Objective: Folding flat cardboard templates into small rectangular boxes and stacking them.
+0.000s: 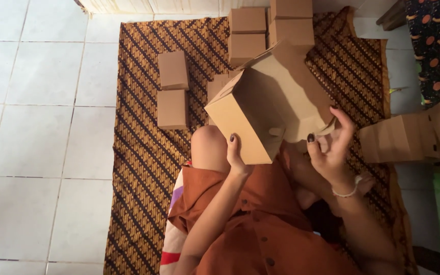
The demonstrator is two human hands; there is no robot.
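Note:
I hold an open brown cardboard box [260, 109] up in front of me, its hollow side facing me and its lid flap raised behind. My left hand [235, 155] grips the box's near bottom edge, thumb on the front wall. My right hand [329, 145] holds the box's right side, fingers curled around a flap. My knee [207, 147] and rust-orange dress [260, 219] lie below the box.
Several closed small cardboard boxes [173, 89] stand on a brown patterned cloth [143, 163], more at the top [260, 30]. A stack of flat unfolded boxes [413, 135] lies at the right. White floor tiles [36, 127] spread on the left.

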